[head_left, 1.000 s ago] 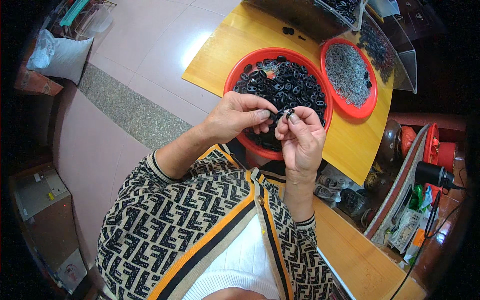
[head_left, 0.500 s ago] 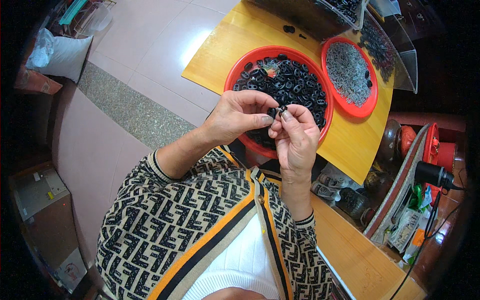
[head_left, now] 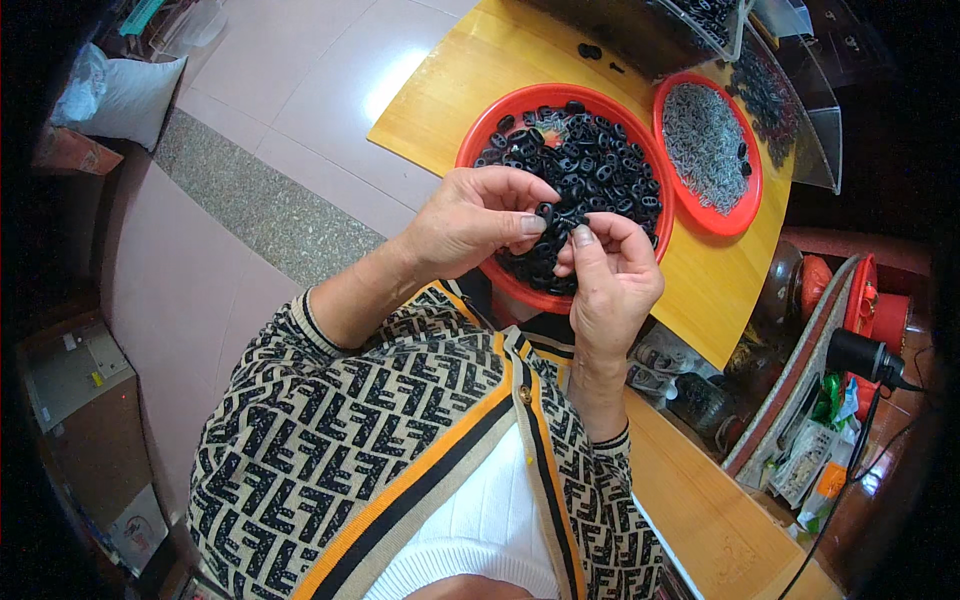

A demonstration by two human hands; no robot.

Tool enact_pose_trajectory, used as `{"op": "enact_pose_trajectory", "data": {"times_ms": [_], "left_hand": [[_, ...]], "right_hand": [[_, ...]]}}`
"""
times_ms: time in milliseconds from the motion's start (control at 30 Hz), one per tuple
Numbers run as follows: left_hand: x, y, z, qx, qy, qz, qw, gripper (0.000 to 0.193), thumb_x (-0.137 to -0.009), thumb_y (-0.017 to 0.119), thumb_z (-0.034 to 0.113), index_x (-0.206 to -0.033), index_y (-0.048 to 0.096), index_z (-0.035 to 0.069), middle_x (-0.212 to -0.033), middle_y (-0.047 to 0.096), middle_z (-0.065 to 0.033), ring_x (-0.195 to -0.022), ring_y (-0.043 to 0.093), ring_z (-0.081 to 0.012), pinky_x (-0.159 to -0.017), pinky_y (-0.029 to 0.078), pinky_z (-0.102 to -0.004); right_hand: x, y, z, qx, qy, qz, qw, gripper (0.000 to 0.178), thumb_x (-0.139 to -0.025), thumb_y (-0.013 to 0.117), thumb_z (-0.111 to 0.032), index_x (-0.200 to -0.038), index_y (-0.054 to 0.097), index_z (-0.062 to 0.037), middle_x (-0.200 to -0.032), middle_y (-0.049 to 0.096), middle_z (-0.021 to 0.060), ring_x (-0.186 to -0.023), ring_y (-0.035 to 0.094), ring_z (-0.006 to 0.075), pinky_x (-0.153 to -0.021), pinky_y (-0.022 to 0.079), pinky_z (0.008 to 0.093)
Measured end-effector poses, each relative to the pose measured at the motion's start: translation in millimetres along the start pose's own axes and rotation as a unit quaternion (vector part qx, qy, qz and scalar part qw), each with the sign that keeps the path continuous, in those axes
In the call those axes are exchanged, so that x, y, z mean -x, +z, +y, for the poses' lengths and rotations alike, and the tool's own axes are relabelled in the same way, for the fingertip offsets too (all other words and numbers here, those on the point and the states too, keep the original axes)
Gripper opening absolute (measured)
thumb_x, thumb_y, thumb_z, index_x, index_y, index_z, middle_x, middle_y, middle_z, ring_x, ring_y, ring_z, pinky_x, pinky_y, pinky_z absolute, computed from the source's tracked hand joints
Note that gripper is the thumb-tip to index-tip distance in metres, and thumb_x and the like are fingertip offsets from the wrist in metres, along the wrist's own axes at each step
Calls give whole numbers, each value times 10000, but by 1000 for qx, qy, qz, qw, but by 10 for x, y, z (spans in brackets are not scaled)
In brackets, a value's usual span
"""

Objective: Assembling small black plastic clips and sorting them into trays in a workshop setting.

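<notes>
Over the large red basin (head_left: 469, 140), both hands work close together. My left hand (head_left: 480, 222) pinches a black oval two-hole cord-lock body (head_left: 546, 212) between thumb and forefinger. Just to its right, the thumb and forefinger of my right hand (head_left: 612, 268) are closed on a small black plunger-like part (head_left: 581, 221). Between the fingertips shows something thin and spring-like, too small to tell whether it touches the body. Many similar black cord-lock pieces (head_left: 600, 165) fill the basin beneath, partly hidden by my hands.
A smaller red tray (head_left: 737, 217) of small metal springs (head_left: 703, 140) lies right of the basin on the yellow table (head_left: 425, 110). Clear plastic bins (head_left: 822, 140) stand behind, with black parts. Two loose black pieces (head_left: 590, 51) lie at the back. A black cylindrical device (head_left: 862, 356) is at right.
My right hand has drawn slightly right and down, opening a small gap between the two hands' fingertips. The left hand keeps its pinch, and the view has shifted a little.
</notes>
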State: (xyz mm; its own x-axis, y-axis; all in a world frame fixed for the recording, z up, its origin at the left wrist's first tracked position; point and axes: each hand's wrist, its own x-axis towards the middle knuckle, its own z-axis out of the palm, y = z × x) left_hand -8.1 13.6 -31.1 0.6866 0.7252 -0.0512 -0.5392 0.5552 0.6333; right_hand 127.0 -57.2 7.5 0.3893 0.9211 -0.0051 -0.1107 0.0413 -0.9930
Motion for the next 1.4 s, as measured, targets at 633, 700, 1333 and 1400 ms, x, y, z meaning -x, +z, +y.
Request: {"op": "enact_pose_trajectory", "data": {"times_ms": [633,700,1333,1400], "left_hand": [[34,66,43,-142,21,19,989,235,-761,621,21,-993,588,-6,-789,566,-5,-719,530,-53,-626,451,-167],[34,82,37,-146,24,21,989,232,-760,621,17,-990,591,-6,-791,565,-5,-723,528,-53,-632,452,-169],[40,67,28,-146,13,18,989,261,-768,603,-2,-1026,568,-21,-810,579,-31,-724,552,-71,-630,471,-181],[43,71,32,-126,1,19,992,265,-768,603,-3,-1030,564,-24,-809,578,-32,-722,551,-71,-628,469,-180]], "right_hand": [[13,43,-43,48,23,-8,999,103,-784,568,15,-880,530,11,-728,546,8,-567,506,34,-495,431,156],[14,50,-40,67,24,-15,997,102,-784,568,14,-878,529,10,-727,543,5,-573,506,33,-493,428,155],[-51,-29,17,-95,117,-50,987,81,-809,548,-21,-876,544,25,-743,587,64,-589,574,89,-509,505,203],[-60,-38,16,-132,127,-74,980,90,-812,548,-29,-881,545,29,-747,590,73,-597,581,97,-512,513,212]]}}
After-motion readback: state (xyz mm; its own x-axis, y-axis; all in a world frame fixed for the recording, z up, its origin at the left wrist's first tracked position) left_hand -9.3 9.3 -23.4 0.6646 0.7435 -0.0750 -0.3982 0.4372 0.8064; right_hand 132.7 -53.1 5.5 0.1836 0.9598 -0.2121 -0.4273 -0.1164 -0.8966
